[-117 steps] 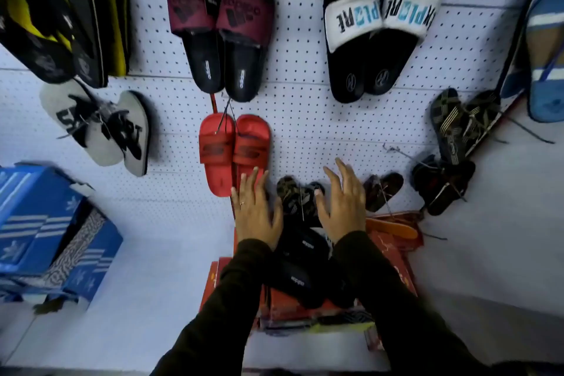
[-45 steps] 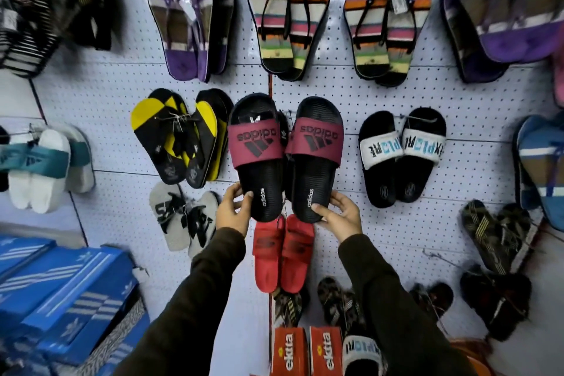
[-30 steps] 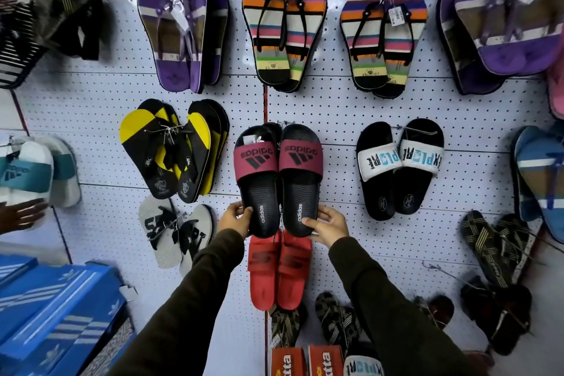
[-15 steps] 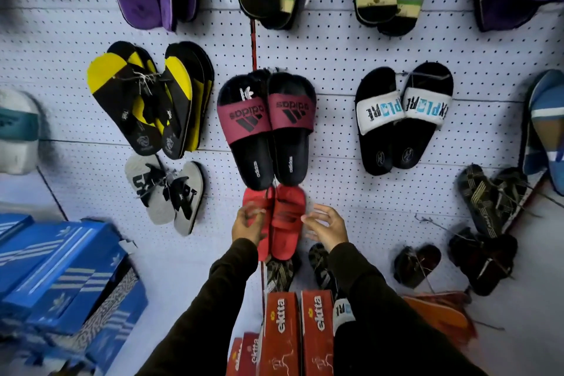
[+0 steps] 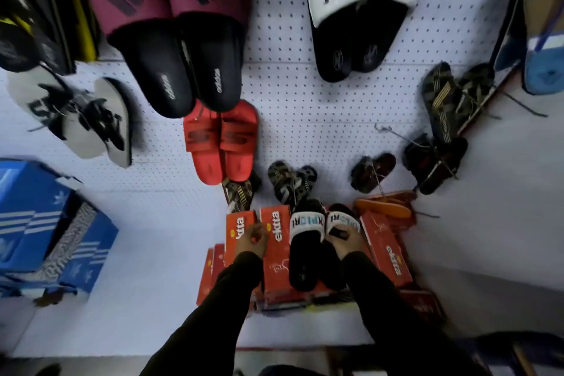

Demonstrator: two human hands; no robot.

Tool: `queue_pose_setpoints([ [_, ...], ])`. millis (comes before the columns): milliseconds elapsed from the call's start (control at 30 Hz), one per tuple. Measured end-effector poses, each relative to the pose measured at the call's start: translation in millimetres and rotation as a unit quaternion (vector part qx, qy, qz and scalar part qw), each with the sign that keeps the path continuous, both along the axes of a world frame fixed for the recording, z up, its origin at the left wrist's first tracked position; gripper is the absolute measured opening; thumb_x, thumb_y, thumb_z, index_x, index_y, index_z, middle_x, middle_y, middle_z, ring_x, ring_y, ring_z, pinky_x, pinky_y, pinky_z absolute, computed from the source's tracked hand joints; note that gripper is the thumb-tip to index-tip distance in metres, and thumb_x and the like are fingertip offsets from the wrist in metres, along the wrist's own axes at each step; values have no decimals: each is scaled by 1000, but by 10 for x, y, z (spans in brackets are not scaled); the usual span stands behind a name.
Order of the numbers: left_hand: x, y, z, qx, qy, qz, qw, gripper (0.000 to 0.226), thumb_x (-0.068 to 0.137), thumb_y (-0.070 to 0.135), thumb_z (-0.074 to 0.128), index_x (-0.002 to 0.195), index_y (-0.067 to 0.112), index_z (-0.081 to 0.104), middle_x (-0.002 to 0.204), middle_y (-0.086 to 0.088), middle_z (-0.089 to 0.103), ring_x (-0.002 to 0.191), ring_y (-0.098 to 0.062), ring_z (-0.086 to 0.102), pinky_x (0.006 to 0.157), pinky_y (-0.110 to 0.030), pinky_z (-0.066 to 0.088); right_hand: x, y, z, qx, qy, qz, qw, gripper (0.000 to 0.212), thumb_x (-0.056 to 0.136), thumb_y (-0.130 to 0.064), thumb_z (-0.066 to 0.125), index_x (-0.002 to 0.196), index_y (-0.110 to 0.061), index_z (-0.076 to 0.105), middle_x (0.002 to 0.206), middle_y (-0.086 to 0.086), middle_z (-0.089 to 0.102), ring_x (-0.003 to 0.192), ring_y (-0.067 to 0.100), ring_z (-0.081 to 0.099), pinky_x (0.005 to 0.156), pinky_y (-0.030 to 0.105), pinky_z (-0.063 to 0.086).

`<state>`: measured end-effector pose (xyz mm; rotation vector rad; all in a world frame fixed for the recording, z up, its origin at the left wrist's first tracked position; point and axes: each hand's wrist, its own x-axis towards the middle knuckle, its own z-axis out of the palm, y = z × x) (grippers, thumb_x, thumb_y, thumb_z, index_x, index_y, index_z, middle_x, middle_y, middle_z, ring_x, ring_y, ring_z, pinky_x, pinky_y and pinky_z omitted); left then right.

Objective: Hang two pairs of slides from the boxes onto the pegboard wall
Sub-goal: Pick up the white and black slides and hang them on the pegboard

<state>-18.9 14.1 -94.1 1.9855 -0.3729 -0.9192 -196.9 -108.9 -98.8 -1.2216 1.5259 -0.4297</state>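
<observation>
While both dark-sleeved arms reach down toward the stack of red boxes (image 5: pixel 276 256) at the foot of the pegboard wall (image 5: pixel 305 107), the right hand (image 5: pixel 346 239) closes on the white strap of the right slide in a black pair with white straps (image 5: pixel 308 249), fingers hooked into the strap opening. That pair lies side by side on top of the boxes, toes toward the wall. The left hand (image 5: pixel 252 240) rests loosely curled on the lid of a red box to the left of the pair, holding nothing that shows.

On the wall farther up, a black pair with maroon straps (image 5: pixel 171 30) hangs at the upper left, its heels overlapping the top of a small red pair (image 5: pixel 221 142) just below. A second black pair with white lettered straps (image 5: pixel 360 9) hangs to the right of it. Grey flip-flops (image 5: pixel 76 119) hang at the far left, and small dark patterned sandals (image 5: pixel 291 181) sit low on the wall just beyond the boxes. Blue boxes (image 5: pixel 39 223) are stacked at the left.
</observation>
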Motion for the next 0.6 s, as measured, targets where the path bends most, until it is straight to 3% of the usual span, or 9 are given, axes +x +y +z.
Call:
queue_pose_setpoints([
  [100,-273,-55,-284,55,52,-37,996,37,89,15,59,126,8,59,123,-20,65,113,-40,62,96,-46,52,-348,-10,-246,85,63,13,994,53,80,-15,71,129,-4,55,135,16,58,122,35,56,103,41,46],
  [233,-627,-187,-451,85,124,-50,987,49,94,10,52,141,3,41,143,-17,51,132,-32,48,109,-33,35,-540,14,-424,163,64,31,984,53,89,-12,62,138,-2,47,137,18,56,121,36,56,73,30,50],
  [267,-672,-210,-495,90,127,-47,987,51,93,11,54,142,3,40,144,-18,49,133,-32,47,112,-35,33,-553,22,-469,166,59,28,984,52,90,-10,60,139,-2,46,137,20,55,119,37,57,71,30,49],
  [367,-736,-276,-722,109,114,-34,987,55,89,21,61,140,9,45,141,-16,54,131,-33,50,114,-43,35,-566,23,-581,168,50,19,984,44,91,-8,58,135,-3,51,132,22,59,103,34,58,86,42,52],
  [433,-742,-306,-719,123,115,-23,985,55,87,26,63,138,12,49,139,-14,57,130,-33,51,114,-43,36,-562,6,-618,153,62,31,986,42,90,-9,60,131,0,55,131,21,61,109,37,61,89,39,52],
  [533,-731,-354,-655,128,127,-13,984,52,88,25,62,136,9,51,140,-16,55,131,-35,49,114,-39,33,-552,-47,-624,148,69,32,986,43,89,-12,62,130,2,55,130,20,61,117,38,60,73,22,53],
  [567,-720,-359,-655,126,134,-10,983,51,89,23,62,137,8,51,141,-16,54,132,-34,48,113,-37,32,-557,-60,-608,159,57,25,985,44,89,-11,62,131,2,55,130,20,61,118,38,59,66,19,54],
  [600,-709,-357,-670,124,144,-6,982,52,88,21,63,137,7,51,141,-16,54,132,-34,48,112,-36,33,-573,-87,-612,169,44,16,984,46,88,-11,64,131,1,54,132,20,60,119,38,59,68,22,55],
])
